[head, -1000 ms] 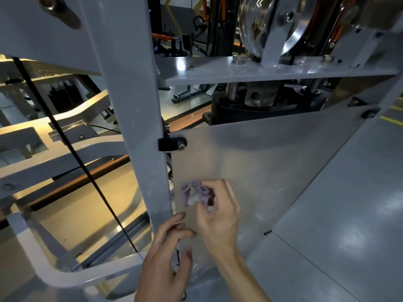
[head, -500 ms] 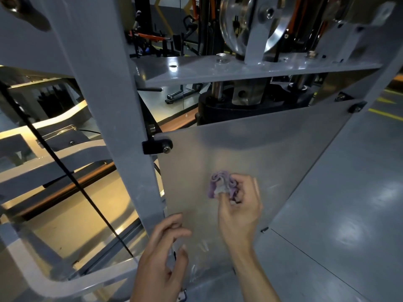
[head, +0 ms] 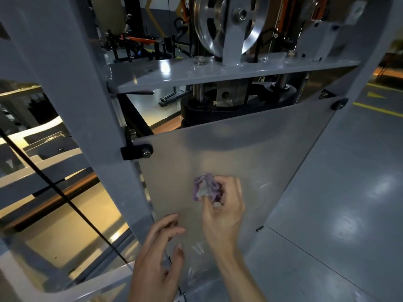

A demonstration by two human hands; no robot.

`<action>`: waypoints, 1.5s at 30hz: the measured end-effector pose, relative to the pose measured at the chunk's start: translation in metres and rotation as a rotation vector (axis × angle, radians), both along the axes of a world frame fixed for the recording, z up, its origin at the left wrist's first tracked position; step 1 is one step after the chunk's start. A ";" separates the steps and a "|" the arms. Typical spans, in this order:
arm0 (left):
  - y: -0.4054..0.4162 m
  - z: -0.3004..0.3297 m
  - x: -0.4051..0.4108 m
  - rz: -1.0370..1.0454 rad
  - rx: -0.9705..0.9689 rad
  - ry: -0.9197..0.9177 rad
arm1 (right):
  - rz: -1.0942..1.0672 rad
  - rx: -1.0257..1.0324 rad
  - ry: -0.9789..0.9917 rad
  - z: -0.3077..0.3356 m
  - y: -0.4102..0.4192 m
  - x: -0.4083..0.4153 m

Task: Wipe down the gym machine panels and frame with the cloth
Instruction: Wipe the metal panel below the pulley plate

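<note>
A frosted translucent panel (head: 250,153) is bolted to the grey machine frame (head: 82,101). My right hand (head: 222,212) grips a crumpled purple cloth (head: 205,186) and presses it against the middle of the panel. My left hand (head: 157,256) is lower, at the panel's left edge beside the upright post. Its fingers are loosely bent and hold nothing.
A grey crossplate (head: 218,73) spans above the panel, carrying a silver pulley wheel (head: 226,22). A black weight stack top (head: 218,110) sits behind the panel. A black cable (head: 65,197) runs diagonally at left. Grey floor (head: 349,214) lies to the right.
My right hand has carried the cloth from the panel's left edge to its middle and slightly upward. My left hand has stayed at the lower left edge.
</note>
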State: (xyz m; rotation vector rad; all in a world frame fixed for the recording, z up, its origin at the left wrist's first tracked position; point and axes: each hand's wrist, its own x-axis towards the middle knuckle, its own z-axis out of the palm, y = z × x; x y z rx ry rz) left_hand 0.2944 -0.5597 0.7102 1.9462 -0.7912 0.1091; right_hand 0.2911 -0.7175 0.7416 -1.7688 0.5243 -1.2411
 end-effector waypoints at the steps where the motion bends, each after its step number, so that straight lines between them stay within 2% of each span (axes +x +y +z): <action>1: -0.001 0.001 -0.001 -0.005 -0.007 -0.003 | 0.058 -0.034 0.015 -0.001 0.009 0.001; 4: -0.005 0.003 -0.001 -0.013 -0.003 0.004 | 0.147 -0.101 0.040 -0.002 0.008 -0.002; 10: -0.012 0.007 -0.002 0.012 -0.014 0.012 | -0.127 0.043 -0.009 -0.005 -0.048 -0.009; 16: -0.029 0.008 -0.003 -0.007 -0.020 0.003 | 0.107 -0.114 0.033 -0.005 -0.019 -0.008; 22: -0.042 0.010 -0.005 0.020 -0.061 -0.011 | -0.165 0.080 -0.022 -0.007 -0.083 -0.015; 28: -0.060 0.011 -0.004 -0.018 -0.038 -0.005 | 0.073 -0.069 0.040 -0.003 -0.043 -0.014; 34: -0.078 0.020 -0.005 -0.006 -0.031 -0.010 | -0.082 0.016 -0.015 0.003 -0.095 -0.021; 40: -0.097 0.026 -0.010 -0.016 -0.033 -0.015 | 0.099 -0.126 0.024 0.000 -0.086 -0.020; 45: -0.109 0.027 -0.010 -0.005 -0.059 -0.042 | -0.080 0.072 -0.046 0.000 -0.132 -0.025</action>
